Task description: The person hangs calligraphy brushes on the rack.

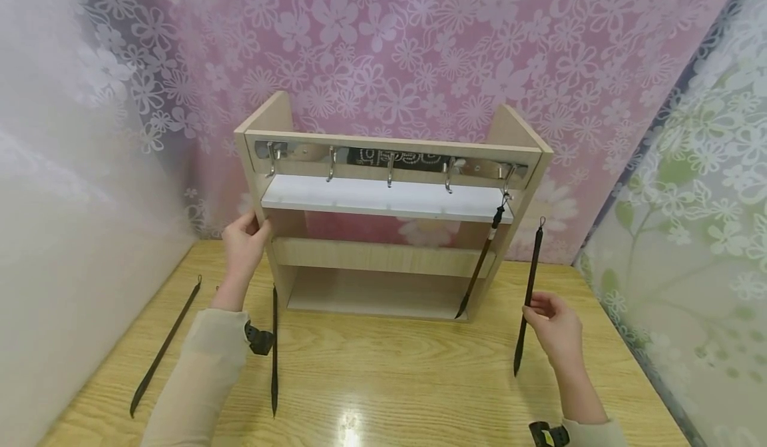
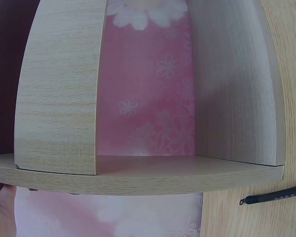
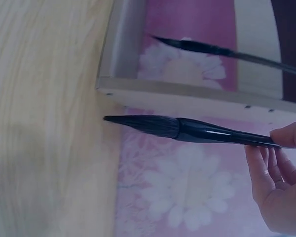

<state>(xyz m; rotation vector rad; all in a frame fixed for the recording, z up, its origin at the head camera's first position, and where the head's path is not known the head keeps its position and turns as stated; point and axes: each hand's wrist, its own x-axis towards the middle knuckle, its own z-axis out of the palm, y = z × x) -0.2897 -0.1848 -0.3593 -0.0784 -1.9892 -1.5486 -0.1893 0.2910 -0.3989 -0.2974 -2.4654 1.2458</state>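
In the head view, my left hand (image 1: 244, 247) holds the left side panel of a small wooden shelf (image 1: 383, 260), thumb against its front edge. Only part of that hand (image 2: 1, 212) shows in the left wrist view. To the right of the shelf, my right hand (image 1: 557, 327) pinches a dark calligraphy brush (image 1: 532, 274) by its handle, tip down and loop up. The right wrist view shows this brush's dark bristles (image 3: 143, 123) pointing away from the fingers. Another calligraphy brush (image 1: 482, 257) hangs by its loop from the rightmost metal hook (image 1: 509, 179).
Two more brushes lie on the wooden table (image 1: 383, 374): one brush (image 1: 168, 344) at far left, another brush (image 1: 275, 354) beside my left wrist. Several hooks line the metal strip (image 1: 308, 152) on the shelf's front. A flowered pink backdrop (image 1: 383, 47) stands behind.
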